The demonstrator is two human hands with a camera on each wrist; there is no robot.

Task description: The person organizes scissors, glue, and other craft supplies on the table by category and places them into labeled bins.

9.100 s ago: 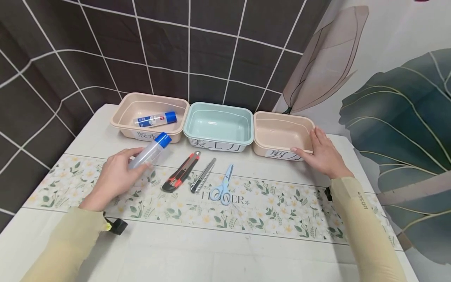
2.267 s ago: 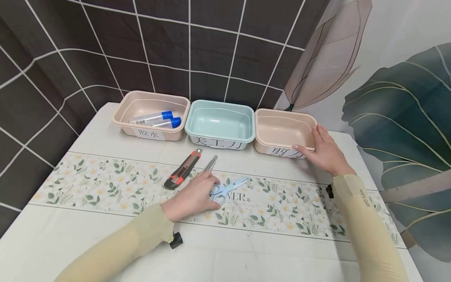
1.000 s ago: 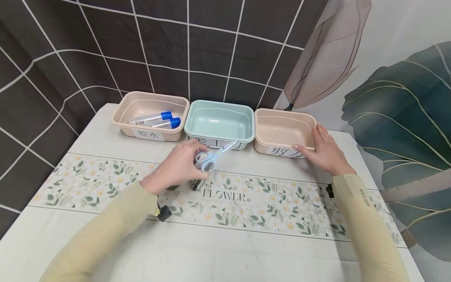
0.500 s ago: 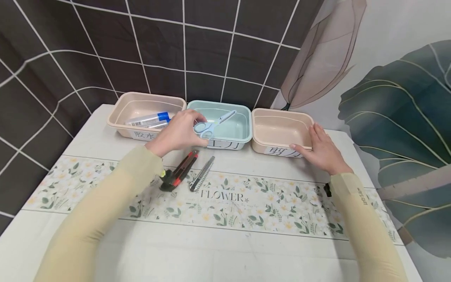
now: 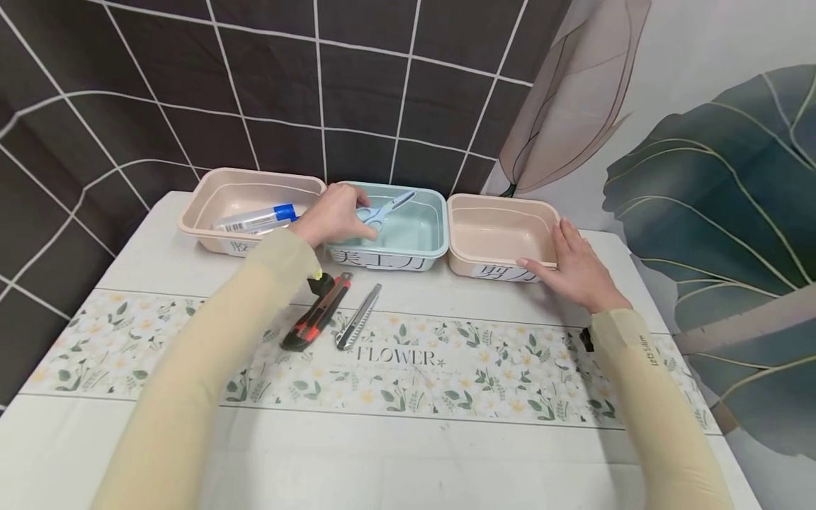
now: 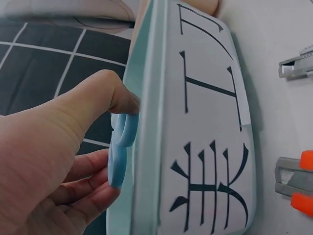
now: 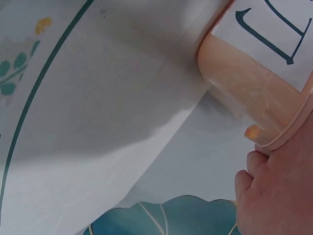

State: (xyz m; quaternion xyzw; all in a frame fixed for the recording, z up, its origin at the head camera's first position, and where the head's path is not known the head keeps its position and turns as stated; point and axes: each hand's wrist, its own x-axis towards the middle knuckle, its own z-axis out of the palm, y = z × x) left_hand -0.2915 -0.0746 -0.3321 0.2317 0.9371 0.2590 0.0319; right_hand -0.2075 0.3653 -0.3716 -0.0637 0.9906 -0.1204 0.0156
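My left hand (image 5: 338, 212) pinches a pair of light blue scissors (image 5: 385, 209) by the handle loops, over the blue bin (image 5: 435, 262) in the middle. The blades point right and away from me. In the left wrist view, the scissors' handle (image 6: 117, 159) sits between thumb and fingers just behind the bin's front rim. My right hand (image 5: 576, 273) rests against the right corner of the right pink bin (image 5: 460, 264), fingers straight along its side and thumb at the front rim. Nothing lies inside that bin. In the right wrist view, its labelled front is partly cut off.
A red-and-black utility knife (image 5: 319, 312) and a slimmer silver utility knife (image 5: 358, 317) lie before the blue bin. The left pink bin (image 5: 207, 239) contains glue sticks (image 5: 255, 219) with blue caps. All three bins carry white labels and stand side by side before the dark checked curtain.
Earlier, a glue stick went from my left hand into the left bin. That hand then picked up the scissors from the table and carried them up over the blue bin. My right hand stayed put.
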